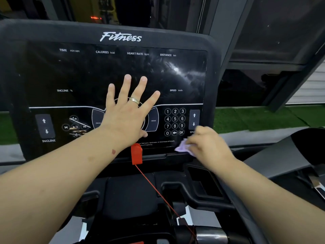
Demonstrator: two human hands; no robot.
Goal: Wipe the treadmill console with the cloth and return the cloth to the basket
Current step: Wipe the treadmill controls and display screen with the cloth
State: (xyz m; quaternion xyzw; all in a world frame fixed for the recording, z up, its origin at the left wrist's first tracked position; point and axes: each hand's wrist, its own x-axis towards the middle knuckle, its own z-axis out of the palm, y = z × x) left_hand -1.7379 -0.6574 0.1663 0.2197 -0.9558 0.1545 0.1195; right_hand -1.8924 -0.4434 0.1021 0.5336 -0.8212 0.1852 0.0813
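Note:
The black treadmill console (84,73) fills the upper middle of the head view, with a dark display, a number keypad and arrow buttons. My left hand (129,111) lies flat on the console's centre, fingers spread straight, a ring on one finger. My right hand (206,143) grips a small lilac cloth (182,148) and holds it against the console's lower right edge, just under the keypad. The right hand is motion-blurred. Smears show on the display's upper right. No basket is in view.
A red safety key (136,154) hangs at the console's bottom middle, its red cord (158,191) running down to the right. Dark tray pockets (202,180) sit below the console. A handrail (281,155) curves at the right. Green turf (255,117) lies behind.

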